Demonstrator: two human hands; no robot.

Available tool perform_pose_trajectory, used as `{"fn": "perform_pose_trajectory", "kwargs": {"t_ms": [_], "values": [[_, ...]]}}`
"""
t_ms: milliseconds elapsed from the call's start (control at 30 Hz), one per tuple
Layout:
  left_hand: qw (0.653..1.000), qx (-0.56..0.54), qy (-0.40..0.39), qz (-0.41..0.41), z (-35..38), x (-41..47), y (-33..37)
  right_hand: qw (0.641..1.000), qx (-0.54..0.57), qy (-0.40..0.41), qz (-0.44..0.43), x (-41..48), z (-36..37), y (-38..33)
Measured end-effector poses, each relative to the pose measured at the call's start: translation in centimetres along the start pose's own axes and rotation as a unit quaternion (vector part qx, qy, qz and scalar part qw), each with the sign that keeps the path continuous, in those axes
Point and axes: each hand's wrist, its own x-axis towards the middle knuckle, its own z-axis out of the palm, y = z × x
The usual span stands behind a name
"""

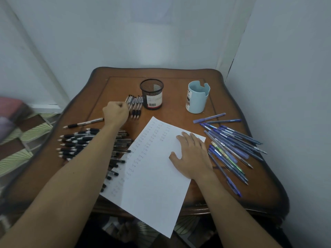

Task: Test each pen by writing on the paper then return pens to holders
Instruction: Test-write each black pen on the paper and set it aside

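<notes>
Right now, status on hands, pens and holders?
Left hand closed at small pen row beside mesh holder. Right hand flat on paper. Both holders look empty; blue cup unobstructed.

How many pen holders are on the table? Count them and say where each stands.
2. The black mesh holder stands at the far middle of the table, beside a small row of pens. The light blue holder stands to its right. Both look empty.

Dim bluish light, soft focus, wide-angle edge warping
</notes>
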Motion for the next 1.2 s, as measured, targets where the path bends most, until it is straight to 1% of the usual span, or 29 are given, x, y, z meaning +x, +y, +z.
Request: {"fn": "perform_pose_trajectory", "kwargs": {"t_ms": [133,233,400,500,667,767,800,867,933,1033,1100,1200], "values": [[0.999,0.027,-0.001,-0.028,0.3,2.2,-0.6,1.0,-0.002,-0.001,0.003,0.1,0.1,0.1],[0.995,0.079,-0.017,-0.051,0.7,2.9,-0.7,1.0,-0.002,0.0,0.002,0.2,0.3,0.2],[0.995,0.093,0.0,-0.039,1.2,2.8,-0.7,1.0,-0.004,-0.003,0.003,0.2,0.2,0.1],[0.995,0.095,-0.006,-0.032,1.4,2.5,-0.7,1.0,-0.003,-0.005,0.004,0.3,0.2,0.2],[0.994,0.102,-0.035,0.011,1.5,2.0,-0.5,1.0,-0.003,-0.006,0.005,0.2,0.1,0.1],[0.994,0.108,0.002,0.027,0.9,1.8,-1.0,1.0,-0.009,-0.009,0.006,0.1,0.1,0.1],[0.991,0.133,0.023,0.025,0.7,1.9,-1.4,1.0,-0.01,-0.01,0.006,0.2,0.1,0.1],[0.975,0.22,0.043,-0.005,-0.1,2.1,-2.0,1.0,-0.012,-0.01,0.005,0.1,0.1,0.1],[0.958,0.281,0.017,-0.049,-1.1,2.3,-2.5,1.0,-0.013,-0.009,0.005,0.1,0.1,0.1],[0.934,0.341,-0.014,-0.1,-2.3,2.7,-3.4,1.0,-0.011,-0.009,0.006,0.1,0.1,0.1],[0.926,0.355,-0.02,-0.128,-3.0,3.2,-4.2,1.0,-0.015,-0.011,0.006,0.1,0.1,0.1],[0.941,0.317,0.01,-0.123,-3.7,3.6,-5.0,1.0,-0.012,-0.01,0.006,0.1,0.0,0.0]]}}
